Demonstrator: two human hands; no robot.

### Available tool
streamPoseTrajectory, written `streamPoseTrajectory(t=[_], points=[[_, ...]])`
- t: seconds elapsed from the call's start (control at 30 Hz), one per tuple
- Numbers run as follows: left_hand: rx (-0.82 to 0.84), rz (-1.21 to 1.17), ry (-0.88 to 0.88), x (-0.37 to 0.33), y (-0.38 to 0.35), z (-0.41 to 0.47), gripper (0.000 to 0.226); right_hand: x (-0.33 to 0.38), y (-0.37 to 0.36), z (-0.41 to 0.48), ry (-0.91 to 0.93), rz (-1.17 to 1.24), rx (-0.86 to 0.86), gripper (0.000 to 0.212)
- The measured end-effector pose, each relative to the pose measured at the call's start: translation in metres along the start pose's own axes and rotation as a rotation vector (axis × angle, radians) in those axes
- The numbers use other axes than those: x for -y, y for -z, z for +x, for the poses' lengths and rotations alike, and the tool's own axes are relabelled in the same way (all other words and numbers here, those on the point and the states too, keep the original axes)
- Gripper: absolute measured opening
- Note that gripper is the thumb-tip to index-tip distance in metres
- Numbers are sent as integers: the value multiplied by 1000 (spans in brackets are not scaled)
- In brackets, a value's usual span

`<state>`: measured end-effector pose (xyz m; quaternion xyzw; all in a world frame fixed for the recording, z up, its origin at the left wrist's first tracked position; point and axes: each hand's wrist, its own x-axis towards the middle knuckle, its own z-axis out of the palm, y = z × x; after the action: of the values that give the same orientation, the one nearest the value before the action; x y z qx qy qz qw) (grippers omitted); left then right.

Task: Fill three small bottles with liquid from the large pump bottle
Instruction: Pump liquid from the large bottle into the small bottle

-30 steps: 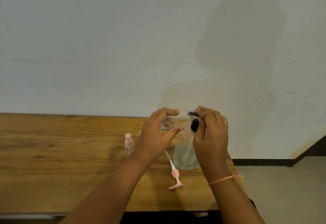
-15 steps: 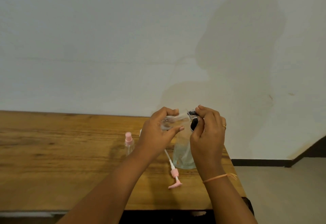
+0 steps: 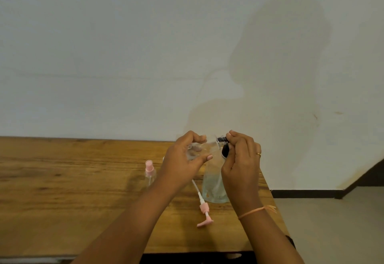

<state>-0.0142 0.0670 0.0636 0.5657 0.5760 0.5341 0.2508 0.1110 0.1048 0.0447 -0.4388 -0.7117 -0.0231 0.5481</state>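
Above the table (image 3: 62, 191), left hand (image 3: 182, 166) grips a small clear bottle (image 3: 194, 151); right hand (image 3: 241, 164) pinches the black pump (image 3: 224, 151).

Small bottle (image 3: 196, 151) blurred, large bottle (image 3: 213, 186) half hidden

I see a brown wood-grain tabletop (image 3: 62, 191), a pink pump (image 3: 204, 216) with a white tube (image 3: 199, 195), a pink-capped clear bottle (image 3: 150, 172), a black nozzle (image 3: 224, 151), an orange wrist thread (image 3: 255, 211) and a gold ring (image 3: 258, 154).
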Motion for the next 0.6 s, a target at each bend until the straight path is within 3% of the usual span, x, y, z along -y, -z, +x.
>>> streamPoseTrajectory(t=[0.2,0.6], points=[[-22,63,-75,-2,4,0,37,7,12,7,38,5,10,33],[53,31,10,0,1,-1,29,-9,5,-4,62,34,38,30]])
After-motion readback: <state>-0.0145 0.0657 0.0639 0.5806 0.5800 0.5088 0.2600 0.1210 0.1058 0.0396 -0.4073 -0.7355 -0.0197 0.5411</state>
